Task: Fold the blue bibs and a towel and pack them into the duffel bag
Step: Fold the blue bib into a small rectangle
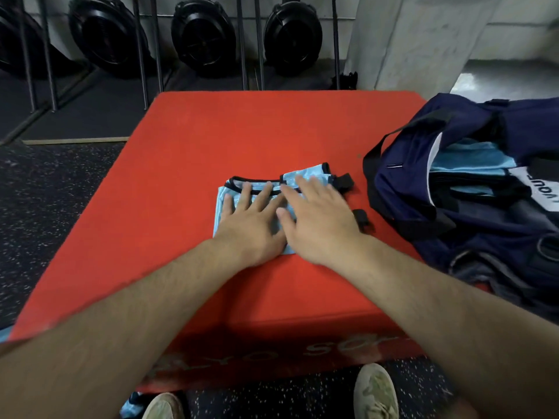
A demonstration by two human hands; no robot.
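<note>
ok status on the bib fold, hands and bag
Left hand and right hand flat on folded blue bib. Duffel bag open, blue fabric inside. Path clear.

On the front side of the red box [272, 343] we read pale letters, upside down to us and partly blurred: "LYO SO", the rest unclear. On a white panel of the navy duffel bag [472, 189] we see dark sideways lettering cut off by the edge, not readable.

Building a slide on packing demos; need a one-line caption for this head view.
Both hands, left and right, press flat on a folded blue bib on a red box, open duffel bag alongside.
</note>
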